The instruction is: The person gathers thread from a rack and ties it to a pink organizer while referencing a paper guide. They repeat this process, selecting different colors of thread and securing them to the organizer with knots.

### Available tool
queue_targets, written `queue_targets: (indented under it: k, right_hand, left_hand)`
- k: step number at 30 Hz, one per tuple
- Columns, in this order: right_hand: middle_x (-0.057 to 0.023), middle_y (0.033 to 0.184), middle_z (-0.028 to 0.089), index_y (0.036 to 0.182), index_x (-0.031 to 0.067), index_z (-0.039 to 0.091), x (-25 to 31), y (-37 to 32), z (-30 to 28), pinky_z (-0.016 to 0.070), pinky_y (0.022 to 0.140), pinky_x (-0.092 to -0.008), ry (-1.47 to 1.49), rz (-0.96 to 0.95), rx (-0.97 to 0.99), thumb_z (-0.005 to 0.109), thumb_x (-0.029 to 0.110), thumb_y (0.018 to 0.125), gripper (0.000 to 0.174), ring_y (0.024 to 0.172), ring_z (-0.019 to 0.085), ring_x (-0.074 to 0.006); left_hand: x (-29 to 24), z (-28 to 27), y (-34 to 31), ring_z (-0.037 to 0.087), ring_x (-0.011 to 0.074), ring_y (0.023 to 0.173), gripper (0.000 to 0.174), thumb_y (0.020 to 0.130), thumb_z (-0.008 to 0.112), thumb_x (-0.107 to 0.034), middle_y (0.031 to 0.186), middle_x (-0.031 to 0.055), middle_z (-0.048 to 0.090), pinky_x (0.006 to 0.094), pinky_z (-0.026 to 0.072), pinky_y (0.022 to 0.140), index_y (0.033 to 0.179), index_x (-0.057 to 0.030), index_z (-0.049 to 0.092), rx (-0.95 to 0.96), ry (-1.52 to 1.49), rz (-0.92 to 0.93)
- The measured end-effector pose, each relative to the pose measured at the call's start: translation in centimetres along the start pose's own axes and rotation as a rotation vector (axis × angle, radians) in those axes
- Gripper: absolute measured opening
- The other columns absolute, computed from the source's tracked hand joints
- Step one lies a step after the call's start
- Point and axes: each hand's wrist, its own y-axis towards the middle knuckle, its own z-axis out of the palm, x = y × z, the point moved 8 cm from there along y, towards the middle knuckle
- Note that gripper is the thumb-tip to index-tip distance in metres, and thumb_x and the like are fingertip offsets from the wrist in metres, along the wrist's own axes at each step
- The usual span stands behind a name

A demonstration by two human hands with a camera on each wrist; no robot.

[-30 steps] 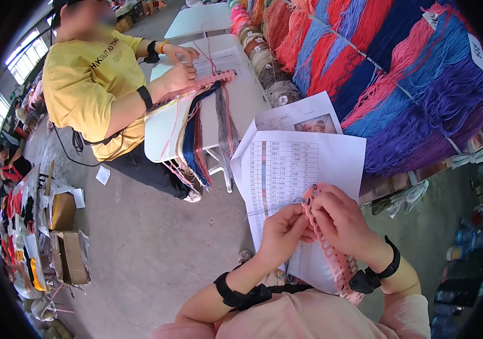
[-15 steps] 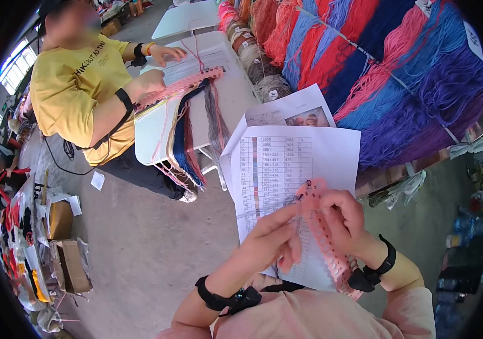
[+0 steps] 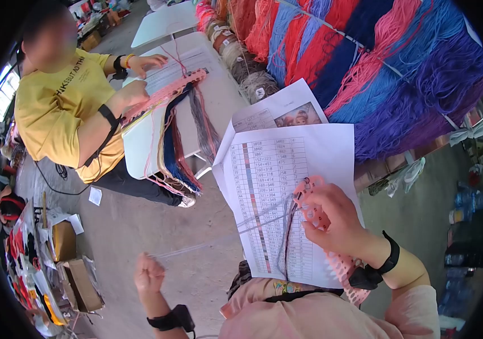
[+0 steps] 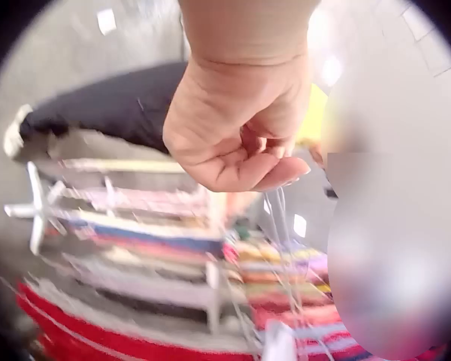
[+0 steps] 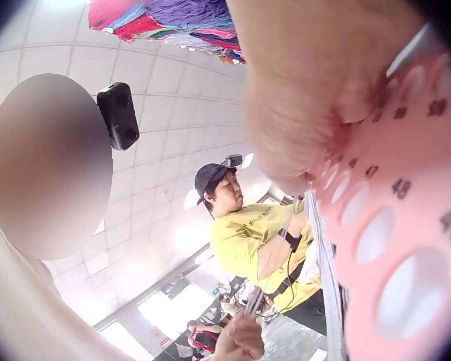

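Observation:
My right hand [image 3: 336, 217] grips the upper part of a pink thread organizer strip [image 3: 343, 271], which has a row of holes and printed numbers [image 5: 401, 188]. Light grey embroidery thread [image 3: 213, 243] runs from the strip's upper end out to my left hand [image 3: 150, 274], far to the left. Curled fingers of that hand pinch the thread's end, and strands [image 4: 279, 214] trail from them in the left wrist view. Darker threads [image 3: 290, 237] hang from the strip over a printed colour chart [image 3: 332, 147]. Part of the strip is hidden behind my right hand.
A person in a yellow shirt [image 3: 63, 113] works across from me at a white table [image 3: 224, 90], with another pink strip [image 3: 165, 93] bearing threads. Skeins of coloured yarn [image 3: 422, 85] are heaped at the upper right. Cardboard boxes [image 3: 80, 285] stand on the left.
My left hand has moved from beside the strip far to the left, drawing the grey thread out long. The right hand stays at the strip's upper end. The head view has shifted slightly.

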Motion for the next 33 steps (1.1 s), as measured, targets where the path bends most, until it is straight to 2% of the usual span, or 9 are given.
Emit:
queue_targets:
  k: [1, 4, 7, 11, 15, 20, 23, 28, 33]
  right_hand:
    - [-0.0106, 0.093, 0.050, 0.091, 0.0053, 0.051, 0.2, 0.1, -0.1, 0.0442, 0.061, -0.0311, -0.025, -0.028, -0.007, 0.064, 0.002, 0.059, 0.035, 0.076, 0.053, -0.0243]
    - [-0.0103, 0.090, 0.049, 0.093, 0.0052, 0.050, 0.6, 0.1, -0.3, 0.0436, 0.062, -0.0347, -0.029, -0.046, -0.041, 0.062, 0.002, 0.060, 0.035, 0.076, 0.051, -0.0267]
    - [-0.0100, 0.090, 0.049, 0.094, 0.0049, 0.051, 0.8, 0.3, -0.4, 0.0437, 0.062, -0.0363, -0.033, -0.034, -0.051, 0.062, 0.002, 0.061, 0.035, 0.077, 0.051, -0.0275]
    - [-0.0092, 0.093, 0.049, 0.096, 0.0047, 0.053, 1.3, 0.3, -0.3, 0.0427, 0.066, -0.0343, -0.089, -0.079, -0.017, 0.063, 0.003, 0.061, 0.037, 0.082, 0.051, -0.0259]
    - [-0.0093, 0.105, 0.047, 0.102, 0.0084, 0.056, 1.8, 0.1, 0.0, 0.0356, 0.079, -0.0368, -0.255, -0.086, 0.068, 0.065, 0.008, 0.061, 0.042, 0.096, 0.047, -0.0261]
    - [-0.0137, 0.123, 0.036, 0.106, 0.0135, 0.058, 2.0, -0.2, -0.8, 0.0237, 0.089, -0.0443, -0.353, -0.003, 0.125, 0.066, 0.015, 0.060, 0.047, 0.112, 0.036, -0.0317]
    - [-0.0161, 0.127, 0.031, 0.107, 0.0148, 0.058, 1.5, -0.9, -0.4, 0.0201, 0.091, -0.0451, -0.372, 0.027, 0.192, 0.064, 0.017, 0.060, 0.047, 0.116, 0.031, -0.0332]
    - [-0.0198, 0.126, 0.033, 0.106, 0.0113, 0.058, 2.4, -1.2, -0.4, 0.0361, 0.087, -0.0399, -0.242, -0.124, 0.038, 0.057, -0.007, 0.055, 0.054, 0.112, 0.039, -0.0359]
    - [-0.0226, 0.127, 0.032, 0.107, 0.0072, 0.057, 9.3, -0.2, 1.3, 0.0344, 0.091, -0.0403, -0.176, -0.256, 0.118, 0.057, -0.006, 0.056, 0.052, 0.114, 0.038, -0.0375]
  left_hand:
    - [-0.7, -4.2, -0.2, 0.045, 0.0147, 0.041, 0.033, 0.085, 0.048, -0.025, 0.050, 0.0034, 0.046, 0.0237, 0.0363, 0.040, 0.057, -0.0101, 0.039, -0.052, -0.183, -0.050]
    - [0.6, -20.8, -1.0, 0.052, 0.0163, 0.046, 0.027, 0.084, 0.050, -0.025, 0.057, 0.0062, 0.052, 0.0245, 0.0389, 0.043, 0.063, -0.0086, 0.043, -0.480, 0.028, -0.212]
    - [1.3, -16.8, -1.2, 0.059, 0.0199, 0.059, 0.021, 0.082, 0.054, -0.024, 0.074, 0.0108, 0.058, 0.0262, 0.0449, 0.052, 0.085, -0.0043, 0.051, -0.727, 1.066, -0.421]
    - [3.9, -5.3, 5.3, 0.052, 0.0249, 0.102, 0.050, 0.080, 0.058, -0.018, 0.111, 0.0158, 0.052, 0.0289, 0.0410, 0.085, 0.122, -0.0002, 0.038, -0.176, 1.503, -0.009]
    - [6.9, 13.6, 7.3, 0.048, 0.0206, 0.107, 0.044, 0.084, 0.053, -0.013, 0.112, 0.0129, 0.051, 0.0309, 0.0379, 0.089, 0.123, -0.0007, 0.036, 0.182, 0.553, 0.046]
    - [10.5, 21.7, 8.3, 0.055, 0.0167, 0.096, 0.040, 0.083, 0.055, -0.013, 0.108, 0.0099, 0.055, 0.0296, 0.0444, 0.081, 0.118, 0.0014, 0.042, 0.376, 0.165, -0.246]
    - [10.9, 22.6, 6.7, 0.058, 0.0148, 0.088, 0.031, 0.082, 0.057, -0.012, 0.102, 0.0085, 0.059, 0.0285, 0.0459, 0.078, 0.109, 0.0020, 0.051, 0.377, 0.394, -0.282]
    - [8.5, 21.6, 3.3, 0.056, 0.0093, 0.084, 0.021, 0.083, 0.056, -0.008, 0.096, 0.0058, 0.062, 0.0246, 0.0455, 0.073, 0.100, 0.0035, 0.058, 0.333, 0.617, -0.064]
    - [-1.5, 11.4, -2.2, 0.058, 0.0134, 0.083, 0.025, 0.082, 0.052, -0.004, 0.097, 0.0097, 0.061, 0.0258, 0.0447, 0.075, 0.104, 0.0067, 0.054, 0.017, 0.608, 0.228]
